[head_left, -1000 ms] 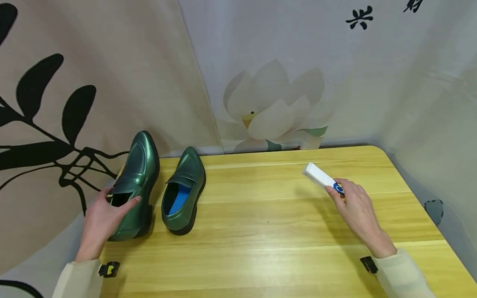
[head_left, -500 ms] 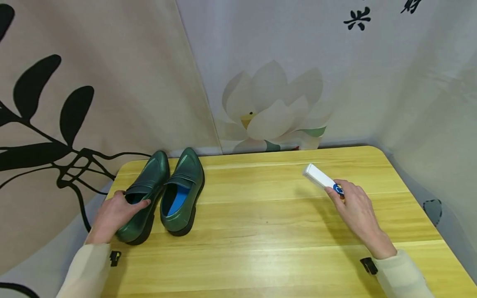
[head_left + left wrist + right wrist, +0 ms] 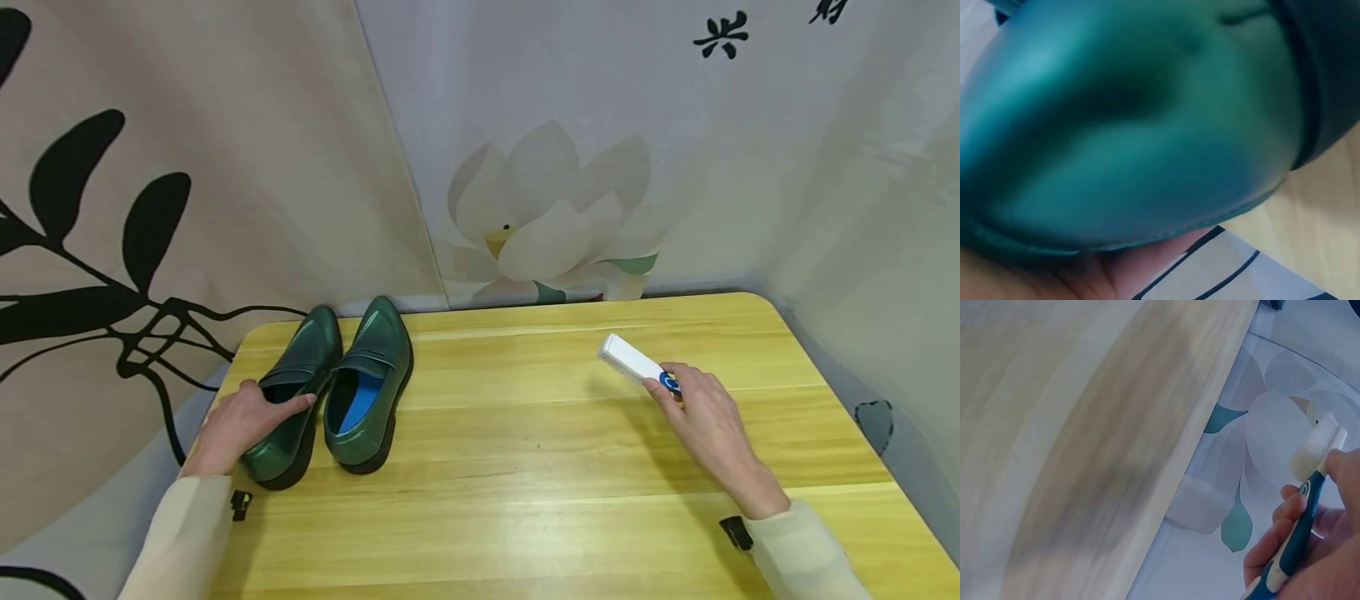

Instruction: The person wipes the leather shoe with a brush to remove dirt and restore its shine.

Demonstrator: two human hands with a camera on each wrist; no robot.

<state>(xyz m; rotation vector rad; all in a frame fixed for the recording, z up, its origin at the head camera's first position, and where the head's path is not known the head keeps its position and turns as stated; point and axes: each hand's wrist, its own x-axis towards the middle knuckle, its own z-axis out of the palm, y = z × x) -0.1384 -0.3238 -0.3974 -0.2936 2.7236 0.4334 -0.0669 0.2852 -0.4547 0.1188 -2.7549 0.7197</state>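
Observation:
A pair of green leather loafers stands at the table's left. The left loafer [image 3: 303, 358] is partly covered by my left hand [image 3: 240, 421], which holds it at the opening; the thumb stretches across toward the right side and the other fingers are mostly hidden. In the left wrist view the glossy loafer heel [image 3: 1147, 137] fills the picture, the hand right at its collar. Close on the right stands the other loafer [image 3: 371, 383], with a blue insole. My right hand [image 3: 701, 421] grips a brush [image 3: 630, 358] with a blue-and-white handle [image 3: 1294, 540] and pale bristles, held over the table.
The wooden table [image 3: 525, 467] ends at a patterned fabric curtain [image 3: 555, 150] behind and at both sides. The loafers' toes are near the back edge. The brush's shadow falls on the tabletop.
My left hand brought the left loafer down onto the table beside the other one, then slid slightly right along its opening. The brush in my right hand shifted a little left.

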